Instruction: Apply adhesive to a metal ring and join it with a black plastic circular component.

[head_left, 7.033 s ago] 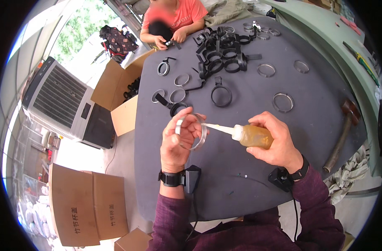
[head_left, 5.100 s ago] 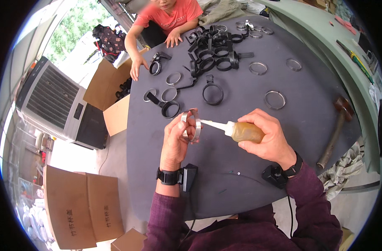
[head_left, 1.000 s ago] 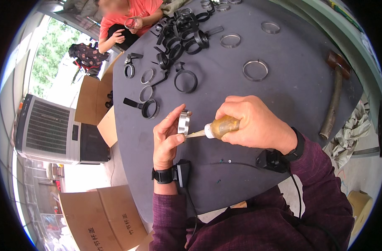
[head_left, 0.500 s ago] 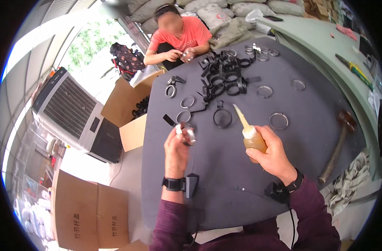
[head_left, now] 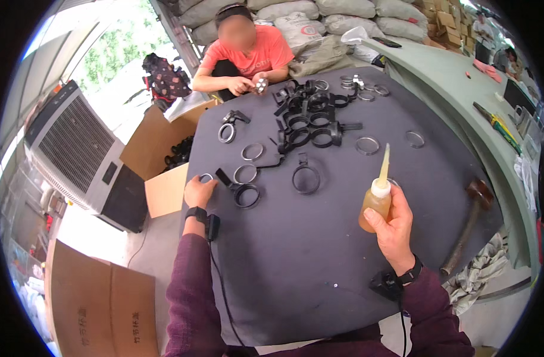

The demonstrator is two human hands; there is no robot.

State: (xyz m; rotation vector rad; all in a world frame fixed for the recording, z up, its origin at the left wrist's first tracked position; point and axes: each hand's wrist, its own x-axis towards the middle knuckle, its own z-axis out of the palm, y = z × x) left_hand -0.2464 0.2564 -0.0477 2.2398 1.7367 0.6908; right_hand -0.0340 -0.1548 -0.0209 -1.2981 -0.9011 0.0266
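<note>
At the table's left edge my left hand (head_left: 199,193) is closed on a metal ring (head_left: 207,175), its fingers partly covering it. Just right of that hand lies a black ring with a strip-like tab (head_left: 247,195), and beyond it two loose metal rings (head_left: 252,152). My right hand (head_left: 398,229) grips a squeeze bottle (head_left: 370,217) of amber liquid, its long tapered nozzle pointing up. Another metal ring is mostly hidden behind this bottle. Between my hands rests a single black ring with a short tab (head_left: 306,179).
Several tabbed black rings (head_left: 310,119) are heaped at the far middle of the dark table (head_left: 296,268). A hammer (head_left: 471,226) lies at the right. Across the table a person (head_left: 251,56) handles a shiny piece. An open carton (head_left: 168,187) stands left of the table.
My left hand has moved left to the table edge with a metal ring. The black tabbed ring now lies apart from it. My right hand has turned the bottle more upright, slightly rightward.
</note>
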